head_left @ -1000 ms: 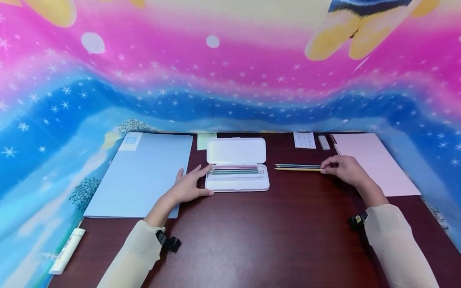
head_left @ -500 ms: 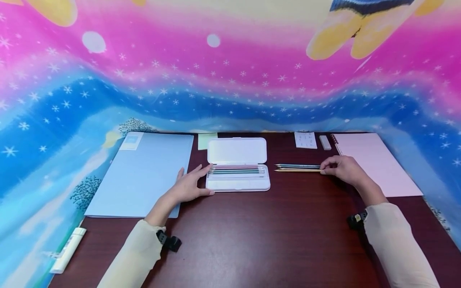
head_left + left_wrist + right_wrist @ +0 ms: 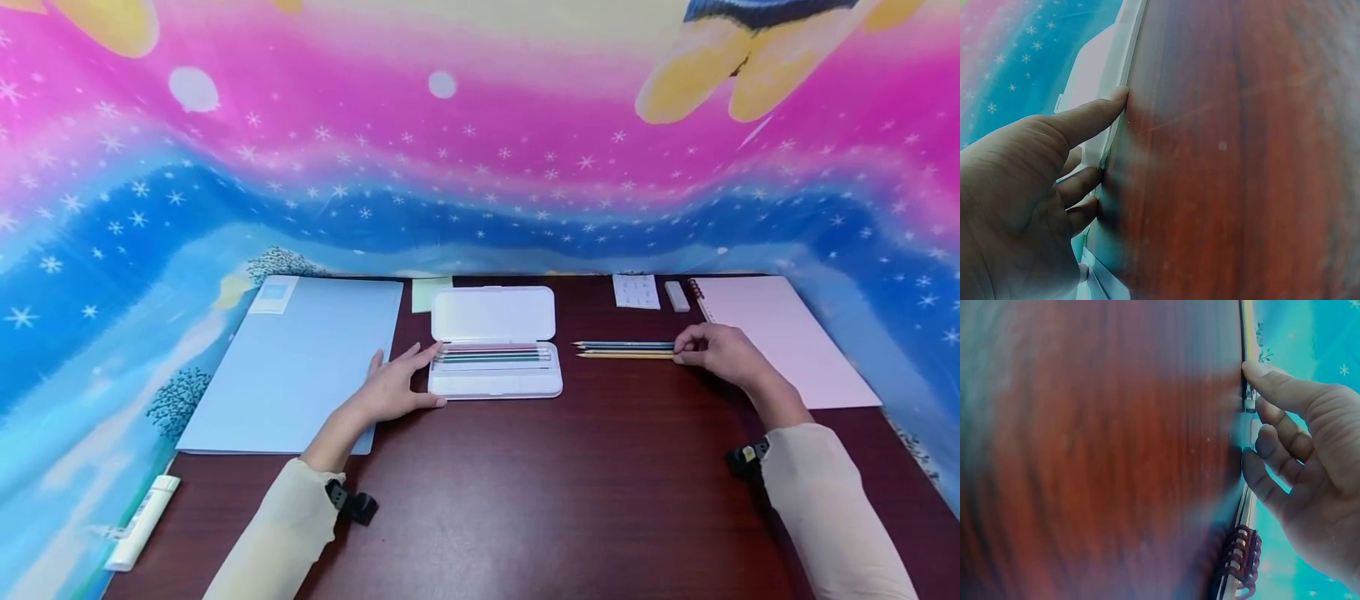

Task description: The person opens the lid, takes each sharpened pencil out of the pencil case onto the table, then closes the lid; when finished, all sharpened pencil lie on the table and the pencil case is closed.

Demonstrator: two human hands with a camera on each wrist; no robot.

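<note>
In the head view, an open white pencil case [image 3: 495, 385] lies at mid-table with its lid [image 3: 492, 313] tipped back. Several pencils [image 3: 495, 355] rest in its rear section. My left hand [image 3: 387, 390] touches the case's left end with spread fingers, thumb at the near corner. Its thumb lies along the case's edge [image 3: 1116, 72] in the left wrist view. Right of the case, my right hand [image 3: 716, 354] pinches the rear ends of a few pencils [image 3: 626, 349], one of them yellow, points toward the case. The right wrist view shows thumb and forefinger at a pencil's end [image 3: 1249, 403].
A blue folder [image 3: 300, 367] lies under the left forearm. A pink spiral notebook [image 3: 787, 333] lies beside the right hand. Toward the back are a green note [image 3: 431, 293], a printed paper [image 3: 635, 292] and an eraser [image 3: 676, 297]. A white tube [image 3: 142, 523] sits at far left.
My right hand has shifted slightly to the right, and the pencils' points have moved a little that way. My left hand and the pencil case have stayed in place.
</note>
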